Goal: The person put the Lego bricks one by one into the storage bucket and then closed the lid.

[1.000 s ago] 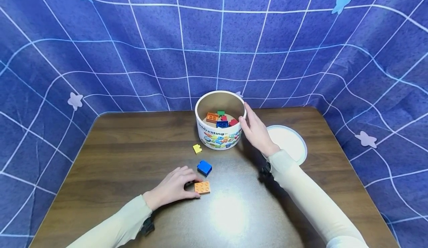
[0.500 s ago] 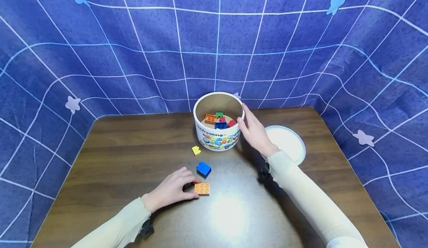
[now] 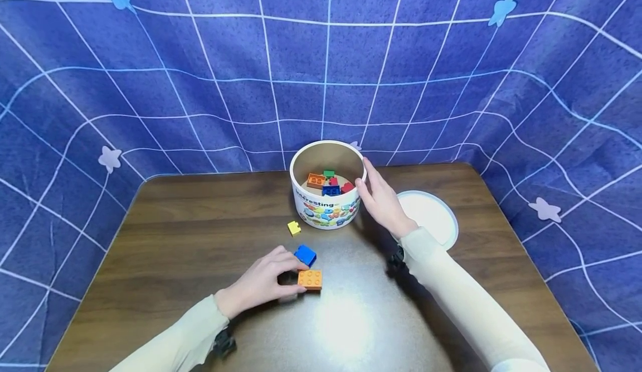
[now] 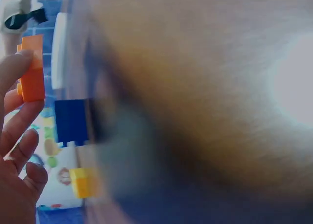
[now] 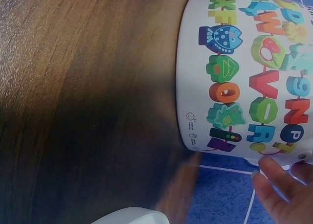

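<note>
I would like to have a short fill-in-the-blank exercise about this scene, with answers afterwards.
The person's left grip pinches a brick coloured ____.
The right grip touches a round container printed with the word ____.
On the table, the loose brick nearest the container is ____.
In the head view, the white disc lies to the ____ of the container.
Missing words: orange; Interesting; yellow; right.

Three bricks (image 3: 310,279) (image 3: 305,255) (image 3: 293,228) outside one tub (image 3: 323,211), one lid (image 3: 428,216)
</note>
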Demonstrator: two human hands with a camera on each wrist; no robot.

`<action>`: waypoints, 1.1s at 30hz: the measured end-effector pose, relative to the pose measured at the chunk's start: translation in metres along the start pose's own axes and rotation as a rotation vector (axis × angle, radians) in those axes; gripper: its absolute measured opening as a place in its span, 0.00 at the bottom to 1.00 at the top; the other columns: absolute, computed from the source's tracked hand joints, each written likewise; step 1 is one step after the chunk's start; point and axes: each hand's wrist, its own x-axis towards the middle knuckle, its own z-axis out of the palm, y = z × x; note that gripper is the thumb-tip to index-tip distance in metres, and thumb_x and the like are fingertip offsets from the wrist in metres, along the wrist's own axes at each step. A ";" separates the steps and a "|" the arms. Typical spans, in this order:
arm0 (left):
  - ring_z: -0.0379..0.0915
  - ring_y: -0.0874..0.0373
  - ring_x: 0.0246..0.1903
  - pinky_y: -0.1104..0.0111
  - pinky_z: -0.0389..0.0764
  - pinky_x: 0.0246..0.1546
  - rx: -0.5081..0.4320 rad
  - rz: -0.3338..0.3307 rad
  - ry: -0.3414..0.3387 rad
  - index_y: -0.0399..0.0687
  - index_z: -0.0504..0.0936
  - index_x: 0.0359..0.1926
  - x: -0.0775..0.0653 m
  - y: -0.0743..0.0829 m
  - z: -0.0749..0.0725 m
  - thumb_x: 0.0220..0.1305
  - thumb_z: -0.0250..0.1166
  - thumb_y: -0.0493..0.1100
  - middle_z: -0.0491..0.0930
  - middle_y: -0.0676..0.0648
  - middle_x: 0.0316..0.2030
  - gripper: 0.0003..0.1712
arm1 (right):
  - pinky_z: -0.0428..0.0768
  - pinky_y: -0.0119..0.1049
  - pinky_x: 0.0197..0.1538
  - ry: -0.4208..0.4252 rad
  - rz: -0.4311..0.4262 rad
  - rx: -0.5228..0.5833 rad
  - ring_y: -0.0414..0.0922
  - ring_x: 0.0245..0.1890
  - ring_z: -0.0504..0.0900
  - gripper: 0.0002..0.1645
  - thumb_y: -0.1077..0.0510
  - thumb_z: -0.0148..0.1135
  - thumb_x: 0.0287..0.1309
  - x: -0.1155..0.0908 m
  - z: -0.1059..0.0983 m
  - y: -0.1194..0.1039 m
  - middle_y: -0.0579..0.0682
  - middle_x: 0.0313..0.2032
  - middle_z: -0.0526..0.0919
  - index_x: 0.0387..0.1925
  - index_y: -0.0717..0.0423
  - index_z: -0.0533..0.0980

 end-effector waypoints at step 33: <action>0.72 0.47 0.41 0.60 0.75 0.39 0.079 -0.014 0.330 0.45 0.88 0.56 0.128 -0.007 -0.108 0.62 0.78 0.48 0.88 0.47 0.46 0.23 | 0.66 0.55 0.75 0.010 0.013 0.013 0.55 0.76 0.64 0.42 0.37 0.43 0.80 -0.001 0.004 0.003 0.56 0.80 0.58 0.84 0.52 0.50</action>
